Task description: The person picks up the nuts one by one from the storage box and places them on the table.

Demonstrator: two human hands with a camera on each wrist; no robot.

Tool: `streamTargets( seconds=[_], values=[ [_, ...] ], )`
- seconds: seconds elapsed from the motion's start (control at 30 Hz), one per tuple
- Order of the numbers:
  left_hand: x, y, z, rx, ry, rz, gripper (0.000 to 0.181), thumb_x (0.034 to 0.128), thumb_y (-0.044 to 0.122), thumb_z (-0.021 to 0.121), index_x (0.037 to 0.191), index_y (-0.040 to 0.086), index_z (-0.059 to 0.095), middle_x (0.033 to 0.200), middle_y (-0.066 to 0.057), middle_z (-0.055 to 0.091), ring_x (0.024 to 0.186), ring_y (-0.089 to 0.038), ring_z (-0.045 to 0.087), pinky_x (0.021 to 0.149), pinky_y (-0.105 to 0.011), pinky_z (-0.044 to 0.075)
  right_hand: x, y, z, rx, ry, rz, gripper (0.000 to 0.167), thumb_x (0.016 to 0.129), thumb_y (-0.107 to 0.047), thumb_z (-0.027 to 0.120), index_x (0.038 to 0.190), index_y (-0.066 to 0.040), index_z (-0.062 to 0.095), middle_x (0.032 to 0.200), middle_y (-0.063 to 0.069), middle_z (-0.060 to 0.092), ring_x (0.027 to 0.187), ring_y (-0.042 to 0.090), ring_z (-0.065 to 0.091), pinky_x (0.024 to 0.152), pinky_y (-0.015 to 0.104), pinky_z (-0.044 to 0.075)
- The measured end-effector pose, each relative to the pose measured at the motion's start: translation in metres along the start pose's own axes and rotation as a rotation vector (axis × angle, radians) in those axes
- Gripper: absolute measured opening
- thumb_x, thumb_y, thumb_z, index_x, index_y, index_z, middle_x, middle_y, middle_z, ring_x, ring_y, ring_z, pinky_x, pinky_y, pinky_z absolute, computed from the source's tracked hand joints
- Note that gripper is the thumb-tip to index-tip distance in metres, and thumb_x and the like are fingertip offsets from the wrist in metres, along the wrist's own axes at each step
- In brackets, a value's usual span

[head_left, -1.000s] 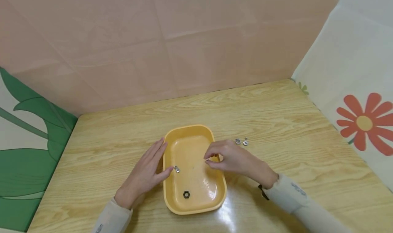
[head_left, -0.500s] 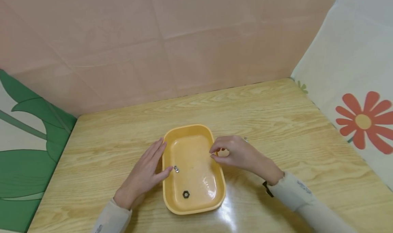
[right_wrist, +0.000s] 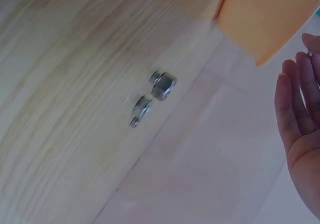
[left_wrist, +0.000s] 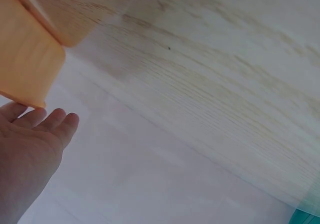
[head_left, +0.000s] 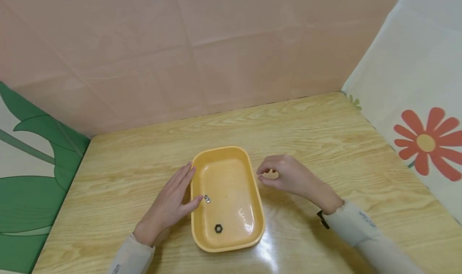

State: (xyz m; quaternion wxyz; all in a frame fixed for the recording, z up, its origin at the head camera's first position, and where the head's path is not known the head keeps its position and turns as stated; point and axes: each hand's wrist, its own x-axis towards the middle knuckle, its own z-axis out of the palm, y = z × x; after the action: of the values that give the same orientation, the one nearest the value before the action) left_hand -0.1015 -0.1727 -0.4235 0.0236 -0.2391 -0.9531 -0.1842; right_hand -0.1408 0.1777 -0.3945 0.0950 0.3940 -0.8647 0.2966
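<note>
1. Now, the tiny metal piece (right_wrist: 310, 54) sits right at the fingertips of the right hand (head_left: 286, 173), pinched against the thumb, only a glint of it showing.
2. And that hand hangs just outside the right rim of the yellow tray (head_left: 227, 177), over the table (head_left: 306, 129).
3. Well clear of those fingers, in the right wrist view, two chunky silver pieces (right_wrist: 163, 86) lie on the table near each other, each with a smaller silver bit (right_wrist: 134, 122) close by.
4. Across to the left hand (head_left: 167, 203): fingers relaxed and extended, gripping nothing, tips touching the tray's left rim, thumb reaching inside.
5. Right by that thumb tip, a couple of little silver parts (head_left: 207, 200) lie on the tray floor; nearer the wearer, a dark nut (head_left: 215, 228) lies flat.
6. Further out, a red flower (head_left: 426, 143) brightens the right-hand panel, green leaves (head_left: 32, 201) the left.
</note>
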Motion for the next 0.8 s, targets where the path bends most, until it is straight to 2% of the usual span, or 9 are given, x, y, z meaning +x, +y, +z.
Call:
streamTargets(
  seconds=[0.53,0.8],
  values=[
    [0.000,0.000,0.000,-0.001,0.002,0.000,0.083,0.0952,0.050,0.058,0.156,0.003,0.027,0.165,-0.014,0.021,0.150,-0.035,0.027,0.122,-0.052,0.026,-0.011,0.021,-0.006,-0.111,0.010,0.007,0.011,0.076,-0.004,0.080,0.084,-0.011,0.076,0.083,-0.004,0.073,0.074,0.012,0.069,0.063,0.025,0.057],
    [0.000,0.000,-0.001,0.002,-0.012,-0.005,0.083,0.0955,0.051,0.058,0.156,0.003,0.026,0.166,-0.014,0.020,0.151,-0.035,0.026,0.123,-0.051,0.025,-0.015,0.030,-0.007,-0.138,-0.019,0.038,0.012,0.077,-0.003,0.080,0.084,-0.011,0.076,0.082,-0.004,0.073,0.072,0.012,0.068,0.062,0.022,0.056]
  ],
)
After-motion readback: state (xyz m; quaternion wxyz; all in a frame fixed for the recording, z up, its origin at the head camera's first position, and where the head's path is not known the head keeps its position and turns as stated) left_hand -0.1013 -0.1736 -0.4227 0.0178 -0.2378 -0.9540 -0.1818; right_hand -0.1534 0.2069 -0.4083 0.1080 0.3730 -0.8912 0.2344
